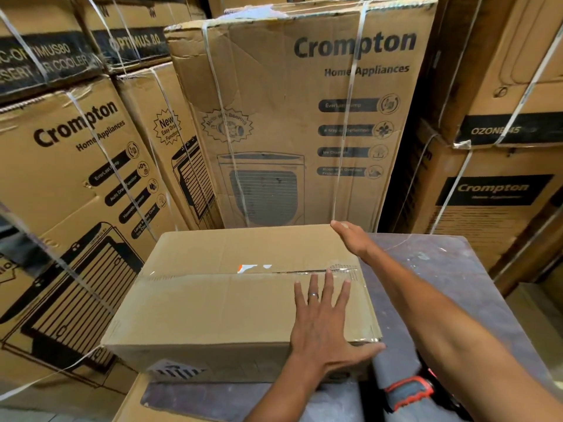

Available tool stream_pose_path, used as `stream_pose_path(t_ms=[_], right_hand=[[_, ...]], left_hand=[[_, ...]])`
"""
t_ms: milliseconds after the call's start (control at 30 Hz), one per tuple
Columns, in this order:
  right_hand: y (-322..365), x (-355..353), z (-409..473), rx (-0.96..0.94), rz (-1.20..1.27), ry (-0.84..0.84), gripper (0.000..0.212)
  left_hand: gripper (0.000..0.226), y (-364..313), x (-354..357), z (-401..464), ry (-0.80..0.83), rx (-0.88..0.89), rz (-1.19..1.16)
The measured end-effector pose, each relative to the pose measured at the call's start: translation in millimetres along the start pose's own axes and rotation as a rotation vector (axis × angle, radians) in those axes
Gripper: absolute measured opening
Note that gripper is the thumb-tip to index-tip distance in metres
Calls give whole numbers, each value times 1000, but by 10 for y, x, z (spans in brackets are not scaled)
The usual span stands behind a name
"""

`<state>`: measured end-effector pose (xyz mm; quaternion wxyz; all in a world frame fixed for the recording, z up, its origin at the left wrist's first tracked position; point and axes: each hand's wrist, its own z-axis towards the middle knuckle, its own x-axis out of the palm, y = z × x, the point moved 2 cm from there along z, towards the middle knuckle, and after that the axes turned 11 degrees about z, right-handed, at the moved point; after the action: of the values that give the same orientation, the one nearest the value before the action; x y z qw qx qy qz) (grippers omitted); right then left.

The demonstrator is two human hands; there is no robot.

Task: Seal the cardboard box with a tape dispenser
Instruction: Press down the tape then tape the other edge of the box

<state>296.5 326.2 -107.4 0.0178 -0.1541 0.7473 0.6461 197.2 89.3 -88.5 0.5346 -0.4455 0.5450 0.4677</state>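
Note:
A brown cardboard box (pixel 225 312) lies on a grey table (pixel 441 269), flaps closed. Clear tape runs along its middle seam, and a short gap in the seam shows something orange and white inside. My left hand (pixel 323 324) rests flat on the box top near the right front corner, fingers spread, thumb over the edge, a ring on one finger. My right hand (pixel 350 236) lies open against the far right corner of the box. A red and grey tool (pixel 408 391), apparently the tape dispenser, lies on the table at the lower right, partly hidden by my right arm.
Tall strapped Crompton appliance cartons (pixel 298 117) stand close behind the table, with more stacked at the left (pixel 70 184) and right (pixel 487 193). White plastic straps hang loose at the left. Another carton edge (pixel 131 400) sits below the table's front.

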Motion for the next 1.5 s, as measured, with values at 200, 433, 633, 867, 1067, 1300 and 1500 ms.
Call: stream_pose_path(t_ms=[200,433,633,867,1067,1300,1500], right_hand=[[-53,-286,-314,-22,73,-140,48],[-416,-590,-900,-71,226,-306,41],[-574,-445,-1469,-112,207,-371,50],[-596,-194,-1927,-73,353,-318,41],[-658,202,-2323,-42,267,-129,31],[-642,146,-2378,184,454,-217,76],[-642,-32,-2262,310,486,-193,76]], left_hand=[[110,257,3,-38,-112,206,24],[102,870,-66,-186,-24,309,83],[87,1092,-176,-312,24,58,-82],[82,1250,-167,-316,-34,-107,-184],[65,1522,-234,-455,-123,-320,-95],[61,573,-281,-429,-117,-169,-189],[112,-18,-107,-355,-10,-283,-66]])
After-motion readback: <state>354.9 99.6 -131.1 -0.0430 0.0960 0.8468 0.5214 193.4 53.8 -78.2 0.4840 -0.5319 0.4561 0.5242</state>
